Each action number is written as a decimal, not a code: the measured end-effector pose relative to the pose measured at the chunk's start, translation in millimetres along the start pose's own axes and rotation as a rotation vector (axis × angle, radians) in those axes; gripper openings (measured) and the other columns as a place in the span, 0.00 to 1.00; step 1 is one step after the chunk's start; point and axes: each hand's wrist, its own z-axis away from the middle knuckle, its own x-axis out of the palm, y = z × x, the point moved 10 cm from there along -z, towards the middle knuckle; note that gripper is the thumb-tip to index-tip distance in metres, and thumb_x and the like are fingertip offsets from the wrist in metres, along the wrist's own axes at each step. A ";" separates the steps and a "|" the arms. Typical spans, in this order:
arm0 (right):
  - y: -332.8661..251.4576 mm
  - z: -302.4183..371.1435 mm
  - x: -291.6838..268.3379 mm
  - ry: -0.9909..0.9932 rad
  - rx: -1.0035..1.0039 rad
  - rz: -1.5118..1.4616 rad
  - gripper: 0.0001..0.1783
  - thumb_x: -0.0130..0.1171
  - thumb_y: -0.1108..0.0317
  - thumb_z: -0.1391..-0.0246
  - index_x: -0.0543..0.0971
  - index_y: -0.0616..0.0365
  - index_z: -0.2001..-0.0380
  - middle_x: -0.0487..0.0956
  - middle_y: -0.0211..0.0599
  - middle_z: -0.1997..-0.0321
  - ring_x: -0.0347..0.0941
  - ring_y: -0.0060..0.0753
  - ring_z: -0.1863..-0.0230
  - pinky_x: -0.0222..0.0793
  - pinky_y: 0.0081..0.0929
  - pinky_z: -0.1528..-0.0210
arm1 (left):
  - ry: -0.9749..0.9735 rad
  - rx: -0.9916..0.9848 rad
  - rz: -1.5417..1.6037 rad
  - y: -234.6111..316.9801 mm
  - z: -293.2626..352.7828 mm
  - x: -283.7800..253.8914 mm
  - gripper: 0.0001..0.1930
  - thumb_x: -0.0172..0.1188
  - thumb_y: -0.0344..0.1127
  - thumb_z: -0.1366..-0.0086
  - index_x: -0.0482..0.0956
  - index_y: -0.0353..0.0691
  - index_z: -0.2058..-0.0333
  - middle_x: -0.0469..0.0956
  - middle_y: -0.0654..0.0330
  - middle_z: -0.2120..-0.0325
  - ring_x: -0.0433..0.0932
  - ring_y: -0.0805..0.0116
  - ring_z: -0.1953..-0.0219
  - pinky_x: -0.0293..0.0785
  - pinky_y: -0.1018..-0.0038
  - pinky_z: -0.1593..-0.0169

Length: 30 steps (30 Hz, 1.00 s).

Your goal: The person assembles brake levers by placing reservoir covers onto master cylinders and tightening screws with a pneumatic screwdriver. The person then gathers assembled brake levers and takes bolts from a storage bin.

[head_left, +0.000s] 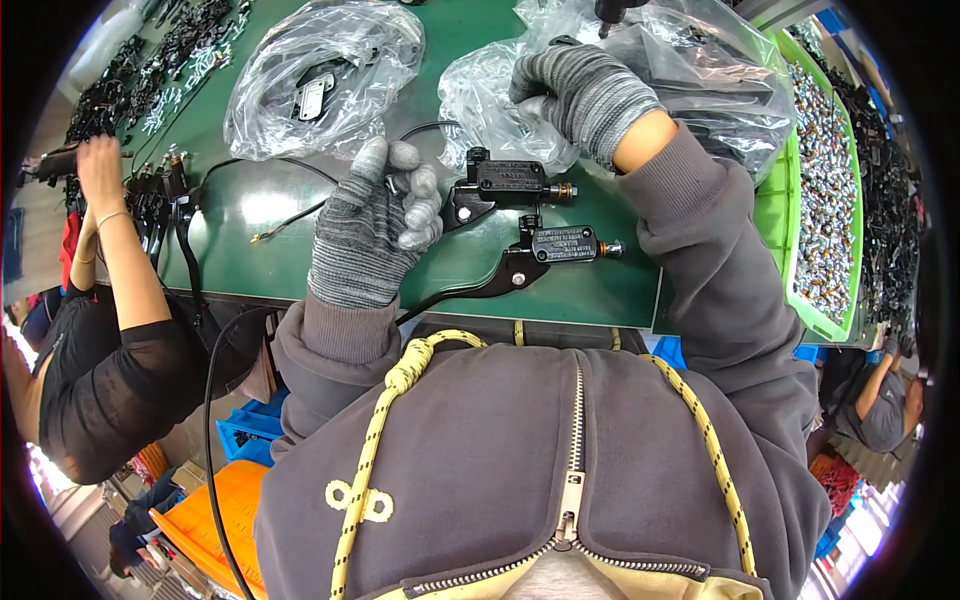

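Observation:
Two black brake lever assemblies with rectangular reservoir caps lie on the green table: an upper one [510, 183] and a lower one [563, 246]. My left hand [368, 230], in a striped grey glove, is just left of them with its fingers curled. A small shiny bit shows between those fingers, too small to name. My right hand [590, 105], gloved alike, is closed at the clear plastic bag [700, 60] at the back right. A dark edge shows above its fingers; what they hold is mostly hidden.
Another clear bag [330, 80] with a silver-and-black part lies at the back left. A green bin [785, 230] of small metal parts stands at right. A black tool tip [612, 12] hangs at the top. On the left, a co-worker's arm [130, 265] reaches over black levers.

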 end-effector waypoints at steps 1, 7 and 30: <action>4.0 2.6 -2.7 0.038 0.006 -0.063 0.09 0.67 0.70 0.50 0.82 0.55 0.63 0.81 0.42 0.65 0.79 0.46 0.61 0.75 0.37 0.55 | -0.006 -0.012 0.006 -1.8 -1.0 2.1 0.20 0.40 0.44 0.23 0.76 0.35 0.56 0.77 0.51 0.66 0.77 0.66 0.72 0.75 0.76 0.76; 3.2 7.6 -4.1 0.078 -0.061 0.027 0.11 0.62 0.69 0.45 0.81 0.51 0.57 0.83 0.45 0.64 0.80 0.46 0.62 0.76 0.39 0.57 | 0.029 -0.016 -0.036 -7.8 -2.4 0.8 0.21 0.39 0.45 0.22 0.76 0.34 0.57 0.78 0.49 0.68 0.77 0.66 0.75 0.72 0.77 0.79; -19.3 70.7 -18.4 0.123 -0.068 -0.613 0.09 0.62 0.73 0.43 0.83 0.58 0.58 0.83 0.34 0.62 0.78 0.25 0.58 0.73 0.23 0.51 | 0.025 -0.068 -0.375 -12.1 -2.5 8.0 0.13 0.53 0.43 0.27 0.79 0.40 0.61 0.74 0.66 0.79 0.66 0.85 0.85 0.61 0.87 0.86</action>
